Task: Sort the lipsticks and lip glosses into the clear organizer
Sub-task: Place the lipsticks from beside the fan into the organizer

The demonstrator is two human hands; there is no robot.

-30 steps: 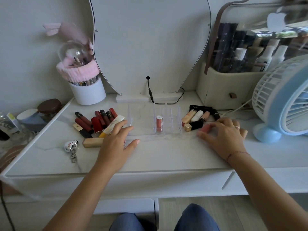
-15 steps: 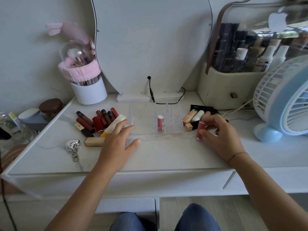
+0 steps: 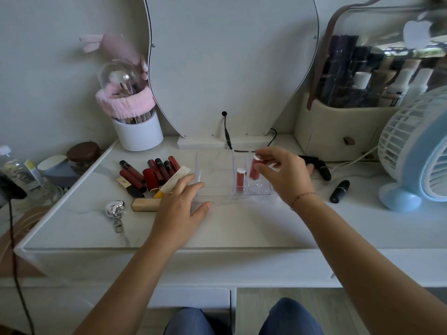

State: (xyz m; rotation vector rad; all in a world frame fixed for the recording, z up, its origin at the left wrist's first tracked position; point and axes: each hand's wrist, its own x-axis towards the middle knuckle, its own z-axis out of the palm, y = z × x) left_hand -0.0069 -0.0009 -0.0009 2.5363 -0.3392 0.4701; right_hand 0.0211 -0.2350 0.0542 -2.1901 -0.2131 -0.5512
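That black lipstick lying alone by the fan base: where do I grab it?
Pinch the black lipstick across its middle from above, fingers on its long sides. It lies flat and diagonal, with bare tabletop along both sides, clear of the fan.

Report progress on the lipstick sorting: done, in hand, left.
Done: one red lipstick stands in the organizer. In hand: the right hand pinches a second red tube at the next slot; the left hand rests at the organizer's front corner. Left: the pile at left and the black lipsticks at right.
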